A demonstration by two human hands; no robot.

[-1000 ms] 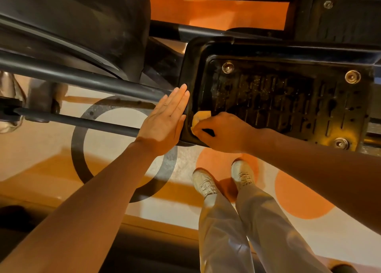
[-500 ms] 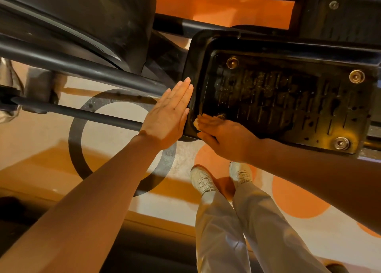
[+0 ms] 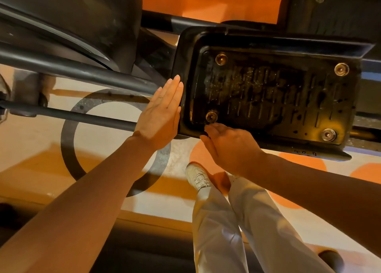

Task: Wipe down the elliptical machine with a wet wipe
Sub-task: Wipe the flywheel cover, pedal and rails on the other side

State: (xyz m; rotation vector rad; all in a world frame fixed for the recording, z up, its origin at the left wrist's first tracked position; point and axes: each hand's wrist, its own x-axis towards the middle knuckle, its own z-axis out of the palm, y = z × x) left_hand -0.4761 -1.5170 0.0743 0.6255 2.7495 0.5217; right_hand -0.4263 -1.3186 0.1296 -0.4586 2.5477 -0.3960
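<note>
The big black foot pedal [image 3: 274, 95] of the elliptical machine fills the middle of my view. It can swing, so if I push too hard it may tip away and my wiping will miss the dirt. My left hand [image 3: 160, 116] is flat, fingers straight, pressed on the pedal's left edge to steady it. My right hand [image 3: 228, 147] sits at the pedal's near left corner, by a shiny bolt [image 3: 211, 116]. The wet wipe must be under it; I cannot see it or tell that hand's grip. It could slip out.
</note>
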